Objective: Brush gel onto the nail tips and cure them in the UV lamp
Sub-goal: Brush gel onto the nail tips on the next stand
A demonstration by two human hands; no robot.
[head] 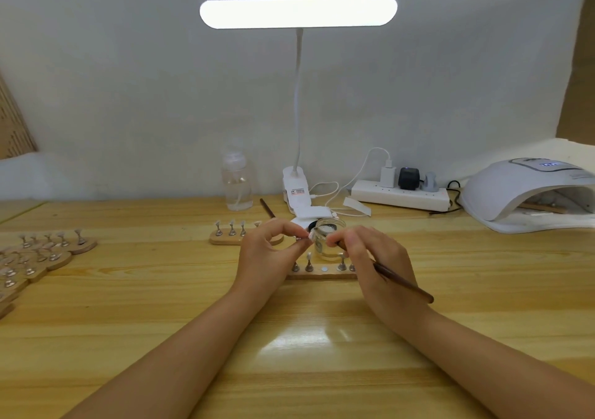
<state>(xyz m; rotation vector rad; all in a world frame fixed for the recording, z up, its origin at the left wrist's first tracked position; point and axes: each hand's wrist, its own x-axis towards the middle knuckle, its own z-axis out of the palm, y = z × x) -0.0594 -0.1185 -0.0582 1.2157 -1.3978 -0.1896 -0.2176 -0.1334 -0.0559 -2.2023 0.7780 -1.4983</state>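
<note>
- We see bare table point(96, 306) around both forearms.
- UV lamp point(528, 190) sits at the far right edge.
- Our left hand point(267, 251) pinches a nail tip point(311, 234) before the gel jar point(328, 240).
- Our right hand point(376, 257) grips the brush point(402, 282).

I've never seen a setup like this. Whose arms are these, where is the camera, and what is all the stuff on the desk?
There is no machine here: the arms belong to a person, and the one picture comes from a camera worn on their head, looking down at a wooden table.

The left hand pinches a small stand with a nail tip on it. The right hand holds a thin brown brush, its tip near that nail.

Behind the hands stands a small glass jar, and a wooden strip carries more nail stands. Further strips lie at the left. At the far right sits the white domed UV lamp; a desk lamp shines overhead, beside a clear bottle and a power strip.
</note>
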